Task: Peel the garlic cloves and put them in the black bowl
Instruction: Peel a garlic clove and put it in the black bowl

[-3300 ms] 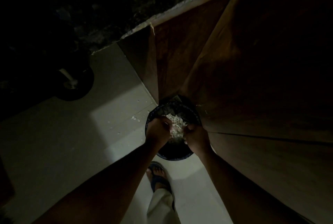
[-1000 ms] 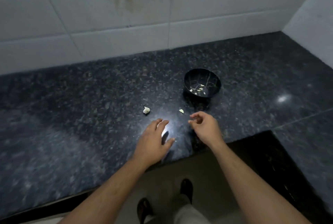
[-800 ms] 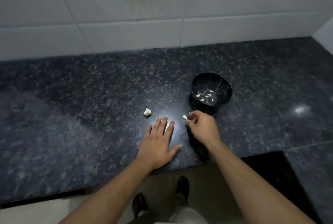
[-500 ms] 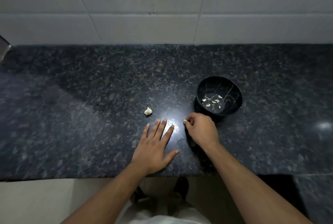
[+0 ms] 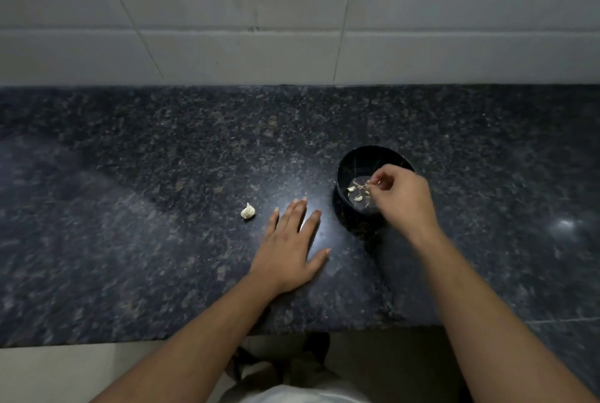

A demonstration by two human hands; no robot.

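over the bowl point(image 5: 350, 169), at two o'clock from the flat left hand point(image 5: 289, 250), the right hand point(image 5: 402, 198) pinches something small, likely a clove for dropping in; i cannot tell. one clove point(image 5: 247, 211) lies at ten o'clock, near the left fingertips, probably next.

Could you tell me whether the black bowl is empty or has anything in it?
Not empty: the black bowl holds a few peeled garlic cloves on its bottom.
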